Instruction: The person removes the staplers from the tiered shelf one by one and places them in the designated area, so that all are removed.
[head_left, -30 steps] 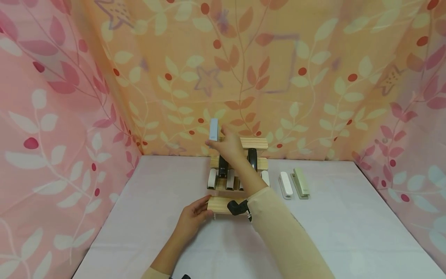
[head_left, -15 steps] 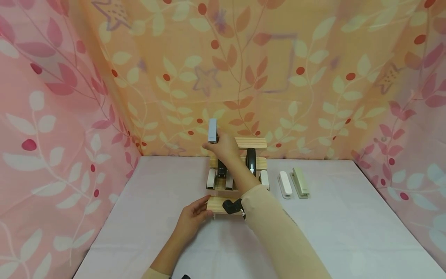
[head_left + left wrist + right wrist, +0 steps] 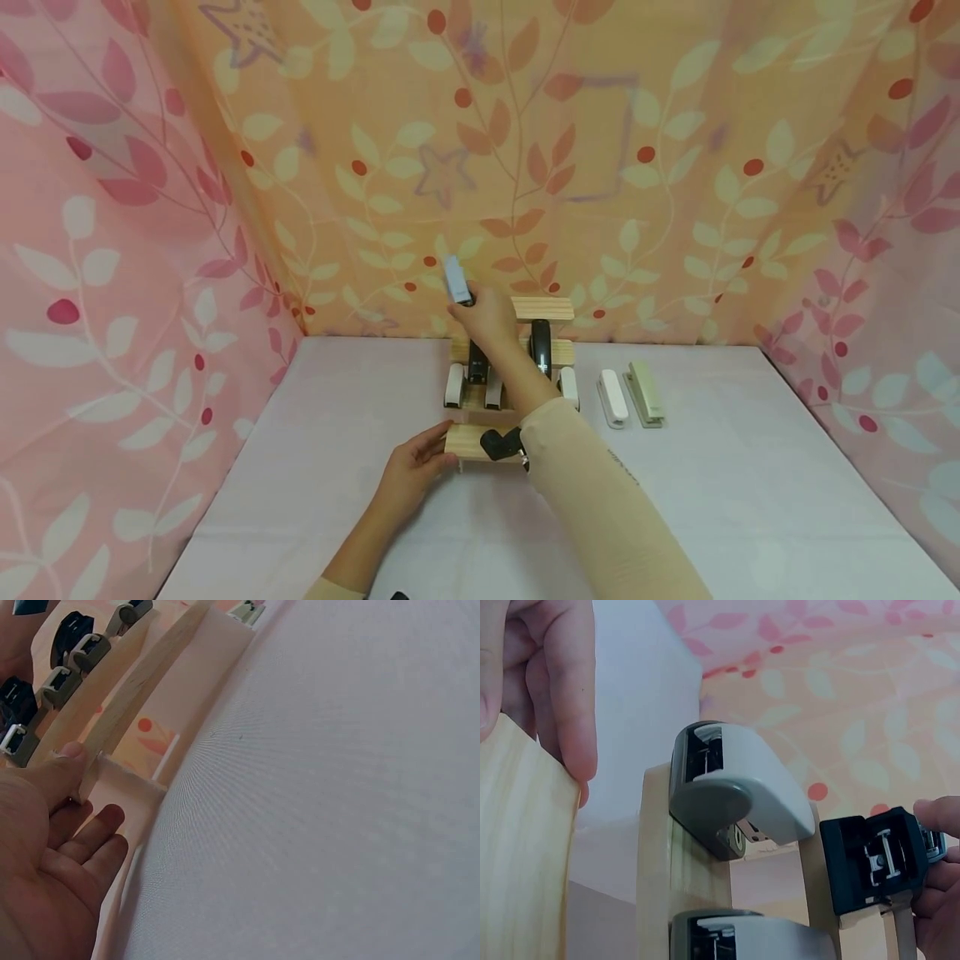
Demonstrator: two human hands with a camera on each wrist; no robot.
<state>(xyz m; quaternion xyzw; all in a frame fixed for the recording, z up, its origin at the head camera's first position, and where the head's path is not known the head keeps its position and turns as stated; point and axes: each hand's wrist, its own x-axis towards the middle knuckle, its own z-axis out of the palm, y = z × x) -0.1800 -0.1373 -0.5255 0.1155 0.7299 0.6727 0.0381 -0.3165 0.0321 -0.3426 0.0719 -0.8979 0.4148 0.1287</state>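
A tiered wooden rack (image 3: 543, 309) stands mid-table with staplers on its steps. My left hand (image 3: 405, 477) grips the left end of its lowest slat (image 3: 465, 440); in the left wrist view the thumb (image 3: 69, 763) lies on the wood with fingers below. At the top step's left end, my right hand (image 3: 489, 318) holds a light blue stapler (image 3: 457, 281), tilted with its far end leaning left. Beneath that hand sit a black stapler (image 3: 477, 365), a white stapler (image 3: 454, 385) and a grey one (image 3: 492, 392). The right forearm hides part of the middle steps.
Another black stapler (image 3: 540, 346) and a white-topped stapler (image 3: 568, 387) occupy the rack's right side. On the table to the right lie a white stapler (image 3: 613, 397) and a pale green stapler (image 3: 646, 393). Patterned cloth walls (image 3: 375, 217) enclose the back and sides.
The light blue stapler has gone from upright to tilted in my right hand, which has shifted slightly left. My left hand stays on the slat.
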